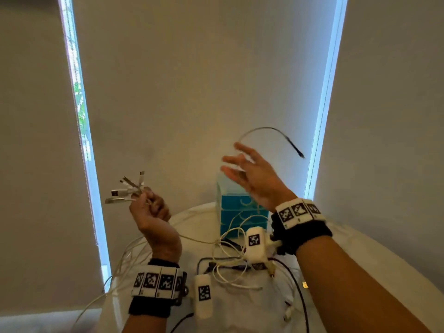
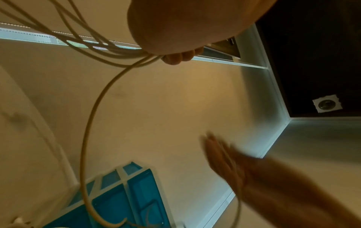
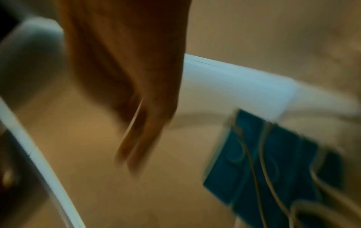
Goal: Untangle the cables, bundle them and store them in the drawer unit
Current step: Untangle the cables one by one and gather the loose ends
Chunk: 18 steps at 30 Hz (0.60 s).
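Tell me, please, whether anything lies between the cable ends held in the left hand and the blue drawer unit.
Nothing solid does. The left hand grips the white cable ends in open air left of the blue drawer unit. Loose cables drape across the unit's front, though, and its drawers look closed.

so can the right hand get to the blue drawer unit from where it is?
Probably yes: the right hand is open and raised just above the blue drawer unit, with nothing between them; loose white cables drape over its front.
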### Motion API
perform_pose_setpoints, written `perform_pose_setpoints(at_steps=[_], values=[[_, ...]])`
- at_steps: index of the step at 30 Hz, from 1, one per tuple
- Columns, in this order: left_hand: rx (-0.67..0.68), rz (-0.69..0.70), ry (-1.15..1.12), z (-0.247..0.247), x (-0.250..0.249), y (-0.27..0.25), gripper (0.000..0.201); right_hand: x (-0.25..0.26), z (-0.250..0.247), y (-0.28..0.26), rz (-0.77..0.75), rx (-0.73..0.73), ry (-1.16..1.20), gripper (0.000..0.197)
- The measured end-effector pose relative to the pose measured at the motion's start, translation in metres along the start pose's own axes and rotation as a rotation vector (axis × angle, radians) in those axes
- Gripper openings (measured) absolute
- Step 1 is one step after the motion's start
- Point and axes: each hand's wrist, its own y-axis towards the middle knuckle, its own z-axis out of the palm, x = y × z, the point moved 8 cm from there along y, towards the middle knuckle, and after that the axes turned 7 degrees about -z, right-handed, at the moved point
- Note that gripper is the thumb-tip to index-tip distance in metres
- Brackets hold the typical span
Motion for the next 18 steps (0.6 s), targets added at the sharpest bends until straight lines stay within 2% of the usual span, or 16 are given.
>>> perform_pose_setpoints(at_steps=[1,2,3,4,6,8,12,15,17,18], values=[[0.018,0.021,0.023,0.002,-0.001,-0.002,0.018,-0.006,0.037,-0.004,0.07,0.262,-0.258,0.038],[0.031,0.041,0.053,0.004,-0.002,-0.003,0.021,-0.012,0.052,-0.006,0.064,0.381,-0.487,0.05],[0.04,0.062,0.088,0.007,-0.004,-0.004,0.023,-0.013,0.053,-0.004,0.005,0.378,-0.682,0.057],[0.047,0.086,0.128,0.009,-0.005,-0.006,0.022,-0.008,0.046,-0.003,-0.061,0.283,-0.746,0.055],[0.077,0.12,0.211,0.015,-0.006,-0.009,0.025,-0.009,0.01,-0.008,-0.072,0.094,-0.561,0.037],[0.141,0.107,0.297,0.024,0.0,-0.01,0.036,-0.027,-0.026,-0.027,0.026,0.022,-0.423,0.021],[0.3,0.0,0.465,0.038,0.027,-0.015,0.049,-0.066,-0.095,-0.062,0.094,-0.071,-0.559,0.012],[0.398,-0.115,0.647,0.041,0.05,-0.021,0.058,-0.094,-0.114,-0.083,0.189,0.011,-0.612,0.009],[0.458,-0.206,0.78,0.041,0.068,-0.027,0.051,-0.108,-0.112,-0.095,0.23,0.082,-0.563,0.013],[0.487,-0.254,0.843,0.04,0.077,-0.03,0.043,-0.11,-0.112,-0.099,0.212,0.06,-0.515,0.015]])
